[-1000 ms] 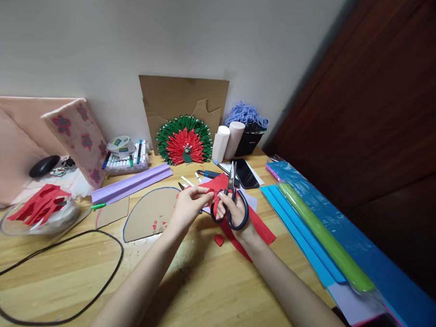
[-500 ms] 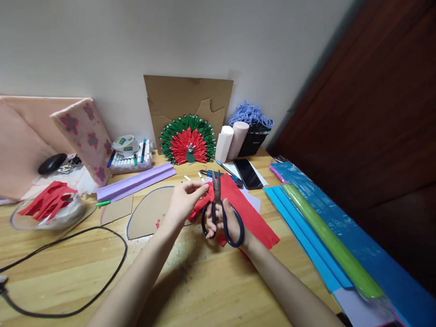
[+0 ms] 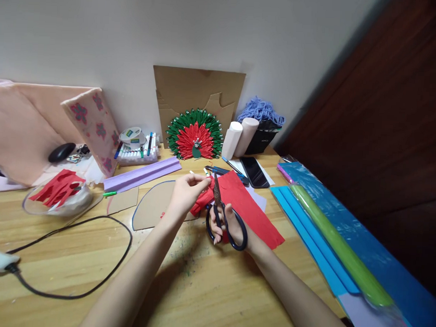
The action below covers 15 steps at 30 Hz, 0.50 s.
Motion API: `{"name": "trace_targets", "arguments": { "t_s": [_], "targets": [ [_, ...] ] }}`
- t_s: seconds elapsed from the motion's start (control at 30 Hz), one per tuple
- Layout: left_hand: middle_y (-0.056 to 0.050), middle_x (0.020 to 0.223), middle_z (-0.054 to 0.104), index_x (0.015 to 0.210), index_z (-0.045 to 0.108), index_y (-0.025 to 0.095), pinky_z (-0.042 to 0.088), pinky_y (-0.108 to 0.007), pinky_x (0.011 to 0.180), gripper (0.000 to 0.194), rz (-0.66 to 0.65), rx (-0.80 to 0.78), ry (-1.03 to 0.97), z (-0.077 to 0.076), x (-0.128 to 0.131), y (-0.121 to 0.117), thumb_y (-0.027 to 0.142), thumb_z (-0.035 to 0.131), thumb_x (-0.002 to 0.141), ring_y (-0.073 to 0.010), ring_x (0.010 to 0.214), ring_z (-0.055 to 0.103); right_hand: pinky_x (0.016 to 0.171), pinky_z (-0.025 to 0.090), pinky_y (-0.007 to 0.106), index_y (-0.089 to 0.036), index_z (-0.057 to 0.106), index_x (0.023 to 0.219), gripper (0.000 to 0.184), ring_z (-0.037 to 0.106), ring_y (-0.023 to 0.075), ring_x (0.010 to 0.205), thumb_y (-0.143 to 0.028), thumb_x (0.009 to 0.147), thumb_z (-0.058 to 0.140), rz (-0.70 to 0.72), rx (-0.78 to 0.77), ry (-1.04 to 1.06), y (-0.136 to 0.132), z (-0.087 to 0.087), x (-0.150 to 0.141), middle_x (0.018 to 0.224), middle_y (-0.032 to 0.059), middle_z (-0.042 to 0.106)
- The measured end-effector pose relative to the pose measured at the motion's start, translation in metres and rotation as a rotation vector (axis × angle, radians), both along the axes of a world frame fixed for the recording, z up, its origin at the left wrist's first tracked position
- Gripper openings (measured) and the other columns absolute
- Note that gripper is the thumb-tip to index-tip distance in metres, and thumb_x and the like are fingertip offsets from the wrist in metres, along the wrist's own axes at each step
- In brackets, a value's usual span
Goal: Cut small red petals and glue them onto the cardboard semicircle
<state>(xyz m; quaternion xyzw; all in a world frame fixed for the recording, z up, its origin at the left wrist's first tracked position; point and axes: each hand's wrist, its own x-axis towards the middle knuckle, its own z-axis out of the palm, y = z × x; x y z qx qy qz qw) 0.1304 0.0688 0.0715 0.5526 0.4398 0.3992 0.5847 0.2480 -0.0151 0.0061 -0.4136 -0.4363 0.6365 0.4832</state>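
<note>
My left hand (image 3: 184,195) pinches a folded piece of red crepe paper (image 3: 202,201) between thumb and fingertips. In my right hand (image 3: 234,226) is a pair of scissors (image 3: 217,191) with big dark loop handles, fingers and thumb through the loops. The blades point away from me, right beside the pinched paper and nearly together; whether they touch it I cannot tell. A larger red crepe sheet (image 3: 254,211) lies under and behind my right hand. A cardboard piece with a blue curved edge (image 3: 149,208) lies left of my left wrist.
Left, a clear bowl (image 3: 30,206) holds red scraps near a black cable (image 3: 130,241). At the back stand a green and red peacock craft (image 3: 195,138), a cardboard sheet (image 3: 197,88) and marker pens (image 3: 137,152). A phone (image 3: 254,172) and wrapped green roll (image 3: 337,241) are right.
The scissor blades have come closer together beside the red paper. My view has shifted slightly, moving the background right and a little up. Both hands keep their hold.
</note>
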Motion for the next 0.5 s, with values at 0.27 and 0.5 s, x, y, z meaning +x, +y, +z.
{"name": "trace_targets", "arguments": {
  "t_s": [0.27, 0.5],
  "targets": [
    [-0.004, 0.066, 0.064, 0.066, 0.067, 0.012, 0.043, -0.024, 0.064, 0.022, 0.009, -0.034, -0.022, 0.0002, -0.0004, 0.0019, 0.033, 0.069, 0.061, -0.0112, 0.062, 0.055, 0.031, 0.042, 0.021, -0.019, 0.043, 0.066, 0.066, 0.040, 0.0075, 0.029, -0.082, 0.047, 0.055, 0.024, -0.142, 0.136, 0.0079, -0.0042, -0.0019, 0.036, -0.0102, 0.041],
    [-0.003, 0.067, 0.063, 0.068, 0.068, 0.011, 0.043, -0.024, 0.065, 0.021, 0.014, -0.013, -0.020, 0.0042, -0.0043, 0.0012, 0.032, 0.067, 0.064, -0.0108, 0.063, 0.054, 0.027, 0.037, 0.017, -0.018, 0.045, 0.063, 0.068, 0.041, 0.0067, 0.027, -0.083, 0.046, 0.054, -0.067, -0.097, -0.019, 0.0046, 0.0052, -0.0038, 0.036, -0.0103, 0.038]
  ]
}}
